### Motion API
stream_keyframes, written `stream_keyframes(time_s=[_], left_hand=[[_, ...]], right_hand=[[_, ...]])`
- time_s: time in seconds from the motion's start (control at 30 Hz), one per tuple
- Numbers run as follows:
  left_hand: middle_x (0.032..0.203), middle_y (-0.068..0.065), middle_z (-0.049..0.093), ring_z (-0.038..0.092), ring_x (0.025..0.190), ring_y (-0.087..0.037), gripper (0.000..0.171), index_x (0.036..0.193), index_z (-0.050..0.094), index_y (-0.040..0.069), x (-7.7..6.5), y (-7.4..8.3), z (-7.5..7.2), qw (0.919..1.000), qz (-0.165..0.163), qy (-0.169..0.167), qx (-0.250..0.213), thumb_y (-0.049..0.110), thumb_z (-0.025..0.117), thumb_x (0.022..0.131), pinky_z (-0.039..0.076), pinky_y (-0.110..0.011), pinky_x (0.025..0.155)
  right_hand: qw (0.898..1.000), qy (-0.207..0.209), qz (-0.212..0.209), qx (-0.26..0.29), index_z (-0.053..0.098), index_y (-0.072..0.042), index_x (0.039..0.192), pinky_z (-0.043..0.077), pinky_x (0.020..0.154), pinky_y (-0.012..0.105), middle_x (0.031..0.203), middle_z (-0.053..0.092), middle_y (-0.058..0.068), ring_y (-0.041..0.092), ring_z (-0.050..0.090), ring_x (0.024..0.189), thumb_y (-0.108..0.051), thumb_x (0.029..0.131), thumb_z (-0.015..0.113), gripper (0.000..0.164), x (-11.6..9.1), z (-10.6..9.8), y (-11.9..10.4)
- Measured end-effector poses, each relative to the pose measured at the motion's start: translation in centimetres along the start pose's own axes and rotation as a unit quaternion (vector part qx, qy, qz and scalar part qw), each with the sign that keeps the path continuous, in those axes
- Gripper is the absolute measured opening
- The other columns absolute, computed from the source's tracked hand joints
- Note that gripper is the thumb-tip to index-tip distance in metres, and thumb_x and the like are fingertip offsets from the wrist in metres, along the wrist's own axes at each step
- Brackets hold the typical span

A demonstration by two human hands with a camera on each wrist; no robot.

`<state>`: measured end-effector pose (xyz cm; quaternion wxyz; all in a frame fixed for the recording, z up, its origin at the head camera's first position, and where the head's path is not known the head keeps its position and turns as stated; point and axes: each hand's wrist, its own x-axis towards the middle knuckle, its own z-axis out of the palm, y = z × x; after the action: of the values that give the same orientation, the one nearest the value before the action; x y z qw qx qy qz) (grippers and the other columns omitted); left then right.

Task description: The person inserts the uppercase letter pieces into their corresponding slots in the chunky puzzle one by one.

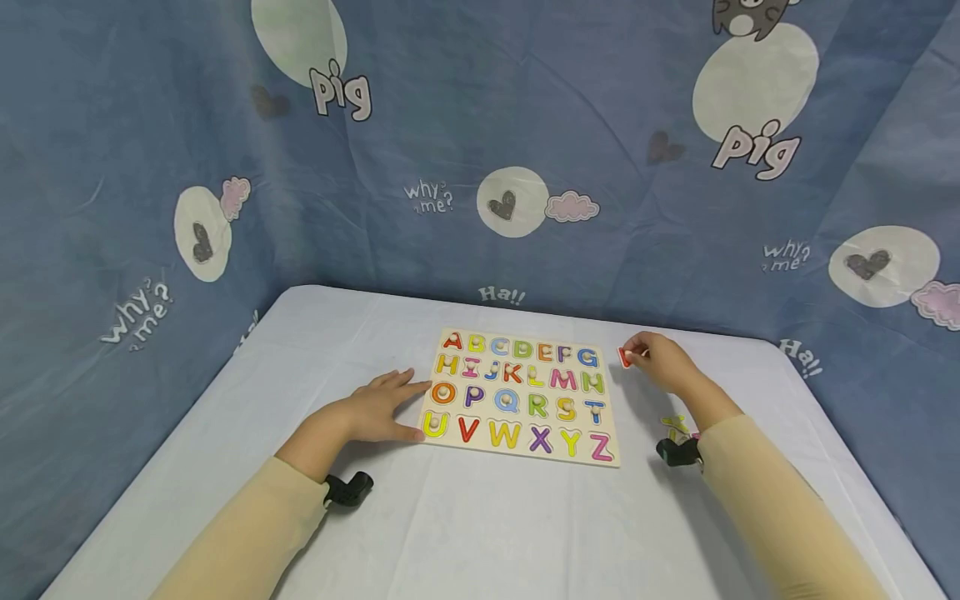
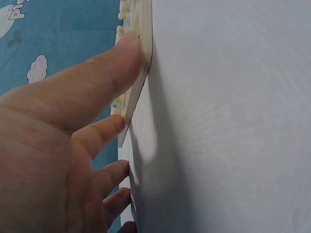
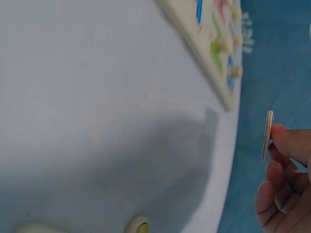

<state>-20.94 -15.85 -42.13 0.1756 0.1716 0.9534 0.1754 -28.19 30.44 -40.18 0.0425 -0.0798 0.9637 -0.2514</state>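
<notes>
A wooden alphabet puzzle board (image 1: pixel 521 460) lies flat on the table. My left hand (image 1: pixel 378 408) is spread at its left side, thumb and index fingertip touching the edge; in the left wrist view the thumb (image 2: pixel 104 70) presses the board's rim. Off the board's upper right corner, my right hand (image 1: pixel 660 360) pinches a small red letter piece (image 1: pixel 624 357) above the table. The right wrist view shows that piece (image 3: pixel 267 135) edge-on, so its letter is hard to tell. Upper rows and the U carry knobs; V, W, X, Y and Z show none.
Yellow letter pieces (image 1: pixel 677 425) lie on the table's right side, partly behind the right wrist, with a bit of pink next to them. A black wrist camera (image 1: pixel 348 489) sits on the left wrist. Blue printed cloth (image 1: pixel 420 250) hangs behind the white-covered table (image 1: pixel 480 533).
</notes>
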Motion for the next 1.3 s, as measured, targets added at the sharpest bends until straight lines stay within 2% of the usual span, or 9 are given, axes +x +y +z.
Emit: stream_keyframes(time_s=[0.3, 0.7, 1.03, 1.3], left_hand=[[0.164, -0.019, 0.022, 0.012, 0.15, -0.045, 0.091, 0.156, 0.039, 0.019, 0.1, -0.1, 0.1, 1.0, 0.007, 0.001, 0.0, 0.053, 0.077, 0.081, 0.017, -0.072, 0.112], [0.164, -0.017, 0.023, 0.013, 0.15, -0.044, 0.09, 0.155, 0.04, 0.02, 0.2, -0.2, 0.2, 0.9999, 0.002, 0.007, -0.007, 0.05, 0.079, 0.08, 0.017, -0.071, 0.113], [0.163, -0.019, 0.023, 0.013, 0.15, -0.045, 0.09, 0.155, 0.04, 0.019, -0.1, 0.0, -0.1, 0.9999, 0.005, 0.005, -0.007, 0.051, 0.078, 0.08, 0.017, -0.071, 0.113], [0.164, -0.019, 0.022, 0.014, 0.149, -0.046, 0.09, 0.155, 0.039, 0.019, 0.1, 0.0, -0.1, 1.0, 0.006, 0.0, 0.007, 0.053, 0.076, 0.081, 0.017, -0.071, 0.113]], right_hand=[[0.999, 0.0, -0.037, 0.01, 0.067, -0.003, 0.107, 0.049, 0.071, 0.034, 0.097, 0.063, 0.01, 0.024, 0.054, 0.085, -0.012, 0.1, 0.062, 0.012, -2.5, 0.0, -3.7], [0.996, -0.039, -0.082, 0.026, 0.068, -0.007, 0.105, 0.048, 0.067, 0.032, 0.092, 0.061, 0.004, 0.02, 0.053, 0.079, -0.014, 0.098, 0.066, 0.01, -4.5, 1.5, -9.9], [0.988, -0.064, -0.133, 0.054, 0.067, -0.014, 0.097, 0.047, 0.064, 0.029, 0.087, 0.061, -0.004, 0.015, 0.053, 0.077, -0.017, 0.097, 0.068, 0.003, -4.6, 5.8, -14.6], [0.978, -0.09, -0.18, 0.062, 0.068, -0.012, 0.099, 0.046, 0.065, 0.026, 0.086, 0.061, -0.007, 0.012, 0.052, 0.074, -0.017, 0.097, 0.068, 0.005, -4.2, 9.3, -17.4]])
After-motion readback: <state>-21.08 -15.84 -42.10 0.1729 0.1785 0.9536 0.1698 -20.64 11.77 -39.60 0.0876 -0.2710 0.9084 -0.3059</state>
